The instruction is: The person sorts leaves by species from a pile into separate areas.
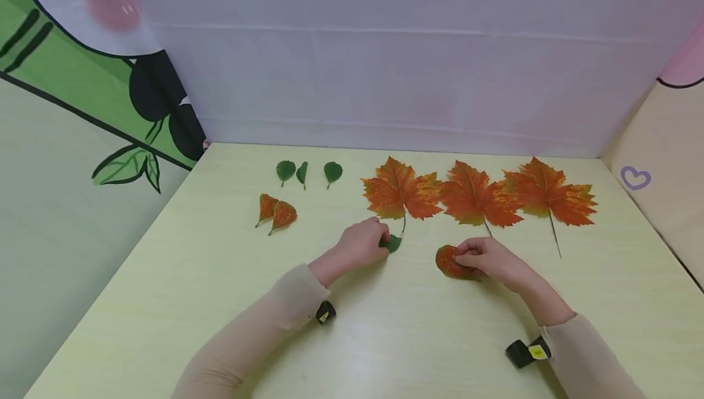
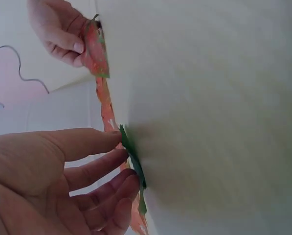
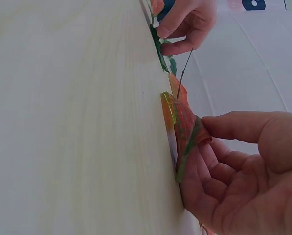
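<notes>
My left hand (image 1: 359, 245) pinches a small green leaf (image 1: 393, 244) by its edge, close to the tabletop and just below the stem of the leftmost maple leaf (image 1: 392, 188). In the left wrist view, thumb and fingertips meet this green leaf (image 2: 132, 155) as it stands nearly edge-on. To the right, my right hand (image 1: 497, 263) holds a rounded orange-red leaf (image 1: 448, 261) between thumb and fingers, low over the table. The right wrist view has the orange-red leaf (image 3: 186, 125) partly curled, its green stem side toward the camera.
Two more maple leaves (image 1: 472, 193), (image 1: 550, 191) lie in a row at the back right. Several small green leaves (image 1: 332, 171) sit at the back left, with two orange leaves (image 1: 283, 215) overlapping in front of them. A pale cloth wall (image 1: 385, 81) rises behind the table (image 1: 181, 301).
</notes>
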The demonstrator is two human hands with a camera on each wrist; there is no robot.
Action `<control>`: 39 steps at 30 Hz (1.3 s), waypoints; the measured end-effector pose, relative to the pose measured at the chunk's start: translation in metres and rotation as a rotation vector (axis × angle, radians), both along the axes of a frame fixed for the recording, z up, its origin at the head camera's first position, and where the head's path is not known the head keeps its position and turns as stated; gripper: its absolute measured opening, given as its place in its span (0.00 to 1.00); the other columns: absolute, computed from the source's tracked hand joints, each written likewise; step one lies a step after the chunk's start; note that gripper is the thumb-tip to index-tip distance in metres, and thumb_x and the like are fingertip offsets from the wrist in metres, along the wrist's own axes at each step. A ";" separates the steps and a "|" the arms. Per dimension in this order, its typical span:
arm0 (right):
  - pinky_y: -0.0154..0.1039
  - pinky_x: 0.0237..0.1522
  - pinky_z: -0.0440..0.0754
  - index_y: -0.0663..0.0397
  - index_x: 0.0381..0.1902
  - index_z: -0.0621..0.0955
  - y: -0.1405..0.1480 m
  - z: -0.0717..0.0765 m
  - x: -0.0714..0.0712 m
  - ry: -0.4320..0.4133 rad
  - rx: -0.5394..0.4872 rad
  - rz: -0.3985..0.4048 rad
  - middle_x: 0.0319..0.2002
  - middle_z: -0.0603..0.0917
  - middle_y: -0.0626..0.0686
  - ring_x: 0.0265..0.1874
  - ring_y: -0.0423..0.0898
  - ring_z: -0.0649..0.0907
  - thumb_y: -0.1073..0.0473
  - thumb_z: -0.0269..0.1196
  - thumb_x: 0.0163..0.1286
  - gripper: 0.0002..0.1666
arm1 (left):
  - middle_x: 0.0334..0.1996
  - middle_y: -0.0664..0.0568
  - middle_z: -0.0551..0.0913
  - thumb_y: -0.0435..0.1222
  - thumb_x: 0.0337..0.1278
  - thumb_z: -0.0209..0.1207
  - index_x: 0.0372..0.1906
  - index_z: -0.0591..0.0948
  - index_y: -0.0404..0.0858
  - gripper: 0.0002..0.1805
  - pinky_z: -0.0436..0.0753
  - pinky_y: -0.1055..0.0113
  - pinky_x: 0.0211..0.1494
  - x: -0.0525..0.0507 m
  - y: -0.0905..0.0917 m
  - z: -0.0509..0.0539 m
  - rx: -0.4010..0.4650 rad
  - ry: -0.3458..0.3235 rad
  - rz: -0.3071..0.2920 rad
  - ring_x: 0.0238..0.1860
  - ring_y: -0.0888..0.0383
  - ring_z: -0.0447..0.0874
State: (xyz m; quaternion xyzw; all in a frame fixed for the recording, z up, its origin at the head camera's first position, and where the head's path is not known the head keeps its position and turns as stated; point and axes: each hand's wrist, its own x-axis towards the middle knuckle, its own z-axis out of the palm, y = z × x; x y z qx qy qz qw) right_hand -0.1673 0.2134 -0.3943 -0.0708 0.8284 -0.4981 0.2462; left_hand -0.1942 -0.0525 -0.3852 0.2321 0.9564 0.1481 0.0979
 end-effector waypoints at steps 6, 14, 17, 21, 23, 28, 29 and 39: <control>0.33 0.25 0.71 0.69 0.42 0.75 0.000 0.000 0.000 0.000 0.000 0.004 0.25 0.77 0.48 0.24 0.42 0.71 0.60 0.57 0.65 0.15 | 0.28 0.56 0.77 0.33 0.52 0.58 0.29 0.81 0.42 0.03 0.73 0.68 0.32 -0.002 -0.007 0.002 0.022 -0.014 0.021 0.31 0.60 0.72; 0.33 0.25 0.71 0.69 0.42 0.75 0.000 0.000 0.000 0.004 0.000 0.006 0.26 0.77 0.49 0.24 0.42 0.72 0.60 0.57 0.65 0.15 | 0.25 0.57 0.78 0.33 0.55 0.54 0.27 0.79 0.43 0.05 0.71 0.69 0.29 -0.007 -0.018 0.010 0.056 -0.026 0.099 0.26 0.61 0.72; 0.33 0.25 0.71 0.69 0.42 0.75 0.000 0.001 0.000 0.007 0.000 0.002 0.27 0.77 0.49 0.24 0.42 0.72 0.60 0.58 0.64 0.15 | 0.24 0.56 0.77 0.33 0.56 0.53 0.28 0.78 0.42 0.05 0.70 0.69 0.29 -0.013 -0.025 0.015 0.099 -0.021 0.151 0.25 0.60 0.72; 0.33 0.25 0.71 0.69 0.42 0.75 0.000 0.001 0.000 0.010 0.003 -0.001 0.26 0.77 0.49 0.24 0.41 0.72 0.60 0.58 0.64 0.15 | 0.25 0.54 0.78 0.33 0.57 0.53 0.30 0.78 0.40 0.04 0.70 0.69 0.27 -0.024 -0.036 0.021 0.144 -0.016 0.217 0.22 0.59 0.72; 0.33 0.25 0.71 0.69 0.42 0.75 0.000 0.000 0.000 0.009 0.007 0.000 0.26 0.77 0.48 0.24 0.42 0.72 0.60 0.58 0.64 0.15 | 0.27 0.53 0.79 0.33 0.57 0.53 0.32 0.78 0.40 0.04 0.70 0.69 0.26 -0.030 -0.043 0.022 0.171 -0.021 0.248 0.22 0.58 0.72; 0.33 0.25 0.72 0.68 0.42 0.75 -0.001 0.000 0.001 0.005 0.011 -0.002 0.26 0.77 0.48 0.25 0.42 0.72 0.60 0.58 0.65 0.15 | 0.33 0.49 0.81 0.35 0.58 0.52 0.37 0.79 0.38 0.07 0.74 0.66 0.33 -0.049 -0.057 0.024 0.274 -0.026 0.323 0.27 0.56 0.76; 0.33 0.25 0.72 0.68 0.42 0.75 -0.001 0.001 0.001 0.005 0.010 -0.003 0.26 0.77 0.48 0.25 0.42 0.72 0.60 0.58 0.65 0.15 | 0.34 0.48 0.81 0.35 0.59 0.52 0.38 0.79 0.37 0.08 0.74 0.66 0.34 -0.053 -0.059 0.024 0.298 -0.027 0.335 0.28 0.56 0.77; 0.33 0.25 0.72 0.68 0.42 0.75 -0.001 0.000 0.000 0.001 0.008 -0.004 0.27 0.77 0.49 0.26 0.43 0.72 0.59 0.58 0.65 0.15 | 0.40 0.46 0.81 0.38 0.63 0.50 0.44 0.79 0.36 0.12 0.74 0.68 0.32 -0.090 -0.065 0.015 0.446 -0.116 0.492 0.34 0.54 0.79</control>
